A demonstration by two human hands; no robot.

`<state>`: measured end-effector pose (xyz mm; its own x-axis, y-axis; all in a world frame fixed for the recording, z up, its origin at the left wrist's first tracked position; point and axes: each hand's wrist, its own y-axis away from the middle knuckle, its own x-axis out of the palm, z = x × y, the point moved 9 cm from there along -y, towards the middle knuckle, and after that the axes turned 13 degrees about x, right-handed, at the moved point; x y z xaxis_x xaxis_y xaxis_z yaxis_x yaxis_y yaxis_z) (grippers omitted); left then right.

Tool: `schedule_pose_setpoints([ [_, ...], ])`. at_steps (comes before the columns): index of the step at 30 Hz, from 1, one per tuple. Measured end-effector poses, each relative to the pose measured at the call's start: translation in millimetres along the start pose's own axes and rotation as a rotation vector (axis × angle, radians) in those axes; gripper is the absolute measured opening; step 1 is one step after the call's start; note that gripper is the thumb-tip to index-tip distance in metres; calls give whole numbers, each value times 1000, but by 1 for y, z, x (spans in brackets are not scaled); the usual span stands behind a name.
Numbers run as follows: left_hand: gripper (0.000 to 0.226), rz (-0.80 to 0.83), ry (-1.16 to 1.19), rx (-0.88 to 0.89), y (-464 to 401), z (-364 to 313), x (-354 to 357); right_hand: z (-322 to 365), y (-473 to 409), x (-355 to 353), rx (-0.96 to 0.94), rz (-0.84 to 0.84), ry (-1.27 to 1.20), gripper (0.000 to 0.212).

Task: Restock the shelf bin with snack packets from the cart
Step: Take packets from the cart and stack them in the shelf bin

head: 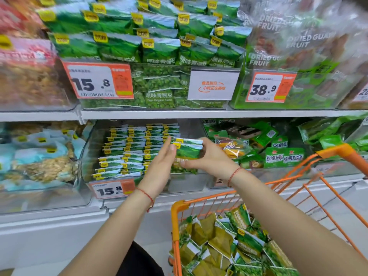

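Orange wire frames the cart [180, 211] nearest the person, still heaped with green pea snack packets [235, 244] below and behind both wrists. Above it, the left hand [162, 163] lies flat with straight fingers against the left edge of a small stack of pea packets [188, 151], while the right hand [209, 158] curls round the stack's right side, thumb underneath. So the stack sits squeezed between the two hands, upright, at the right end of the clear shelf bin [87, 148], just right of the packet rows [131, 150] already filed there.

The likely risks: the left hand only presses, so easing it off early could let slick packets fan out or slip down in front of the bin. Pushing the stack in crooked could topple the neat rows beside it. Farther up, the full upper bin [199, 105] is not involved.
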<state>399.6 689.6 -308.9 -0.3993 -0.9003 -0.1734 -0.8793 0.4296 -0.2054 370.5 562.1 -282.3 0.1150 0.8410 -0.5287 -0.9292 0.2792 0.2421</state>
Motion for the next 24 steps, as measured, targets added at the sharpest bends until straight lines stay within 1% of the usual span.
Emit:
schedule_pose_setpoints([
  [1, 51, -19, -122, 13, -2, 7, -13, 4, -6, -2, -13, -35, 148, 58],
  [3, 68, -66, -473, 50, -6, 23, -41, 9, -17, -2, -32, -83, 415, 65],
  [5, 79, -79, -778, 33, -6, 41, -60, 12, -26, 2, -54, -113, 604, 70],
  [6, 80, -65, -875, 15, -5, 48, -63, 13, -31, 6, -62, -111, 655, 71],
  [8, 84, -30, -991, 17, -3, 53, -58, 12, -40, 17, -71, -81, 714, 72],
  [11, 92, -10, -1104, 47, -2, 53, -52, 2, -54, 34, -25, 31, 771, 76],
  [15, 95, -19, -1155, 80, -3, 58, -51, -13, -72, 41, 89, 186, 763, 86],
  [18, 100, -18, -1179, 94, -3, 58, -50, -25, -79, 50, 196, 309, 786, 84],
  [20, 98, -7, -1181, 88, -4, 59, -49, -33, -79, 58, 247, 380, 781, 82],
  [24, 94, -20, -1195, 102, -6, 63, -49, -42, -83, 72, 271, 413, 742, 79],
])
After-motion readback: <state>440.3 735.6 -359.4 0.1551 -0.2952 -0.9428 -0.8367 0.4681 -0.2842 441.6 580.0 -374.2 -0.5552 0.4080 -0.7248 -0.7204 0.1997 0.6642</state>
